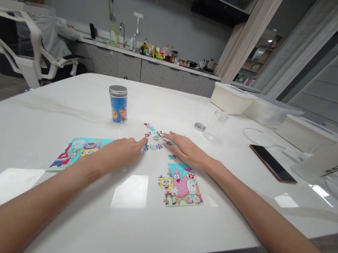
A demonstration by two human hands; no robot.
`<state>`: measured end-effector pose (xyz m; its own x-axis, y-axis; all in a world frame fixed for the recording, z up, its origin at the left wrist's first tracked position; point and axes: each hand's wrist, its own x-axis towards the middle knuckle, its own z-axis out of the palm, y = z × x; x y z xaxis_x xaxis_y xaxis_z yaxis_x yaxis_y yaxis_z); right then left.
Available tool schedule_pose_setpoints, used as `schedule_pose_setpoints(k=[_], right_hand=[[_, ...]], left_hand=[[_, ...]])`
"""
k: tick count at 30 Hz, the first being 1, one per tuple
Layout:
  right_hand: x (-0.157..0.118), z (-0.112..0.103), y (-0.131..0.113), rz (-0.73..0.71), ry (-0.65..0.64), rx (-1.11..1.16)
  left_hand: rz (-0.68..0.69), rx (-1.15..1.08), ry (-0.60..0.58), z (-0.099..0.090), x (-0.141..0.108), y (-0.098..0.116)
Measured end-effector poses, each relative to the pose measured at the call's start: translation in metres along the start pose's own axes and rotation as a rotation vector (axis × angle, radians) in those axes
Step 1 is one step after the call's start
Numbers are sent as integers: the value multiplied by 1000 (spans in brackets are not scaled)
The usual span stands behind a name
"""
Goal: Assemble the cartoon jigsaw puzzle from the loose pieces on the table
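Your left hand [120,153] reaches in with the index finger leading, its tip down at the near edge of the jigsaw pieces [154,140]; the other fingers are loosely curled, and you cannot tell from this view whether a piece is pinched there; your right hand [188,151] lies almost flat, fingers extended and open, tips over the far side of the pieces, with nothing visibly held; the pieces sit in a loose, colourful trail between your hands, on the white stone-look table [11,186], with one lying apart just beside your right fingers; just below your right hand lies a cartoon picture card [181,187] showing a pink starfish and a yellow sponge; a second cartoon card [80,154] lies left of your left hand, partly hidden by your forearm; beyond the pieces stands a blue puzzle canister [118,104] with a silver lid; to the right, a clear jar [215,126] has a metal lid [199,126] just beside it; further right lie a dark smartphone [272,164] and a white cable [259,136]; two plastic tubs [232,99] sit at the far edge; a seated person [46,33] works at the back left, by a kitchen counter [154,59].
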<state>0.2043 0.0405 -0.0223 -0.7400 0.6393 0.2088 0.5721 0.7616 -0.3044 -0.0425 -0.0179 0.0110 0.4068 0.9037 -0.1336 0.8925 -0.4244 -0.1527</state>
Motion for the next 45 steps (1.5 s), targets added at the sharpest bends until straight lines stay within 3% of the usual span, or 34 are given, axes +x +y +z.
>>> schedule_pose_setpoints(k=[4,12,17,23,30,34,40,45], right_hand=[[9,3,-5,31,-22,8],[4,-3,-5,166,77,53],[6,2,0,127,53,35],[36,-4,3,54,-39,7],[45,-1,24,164,127,-75],[36,10,22,118,190,-103],[32,13,6,-45,107,-143],[28,8,3,-68,99,-152]], left_hand=[[10,-6,19,2,0,-1],[24,-52,19,2,-1,-2],[31,-34,38,4,0,-3],[22,-35,25,3,-1,-3],[32,-41,27,3,-1,-4],[-5,-31,45,7,0,-4],[-60,-13,50,8,3,-3],[-66,-39,37,6,2,-4]])
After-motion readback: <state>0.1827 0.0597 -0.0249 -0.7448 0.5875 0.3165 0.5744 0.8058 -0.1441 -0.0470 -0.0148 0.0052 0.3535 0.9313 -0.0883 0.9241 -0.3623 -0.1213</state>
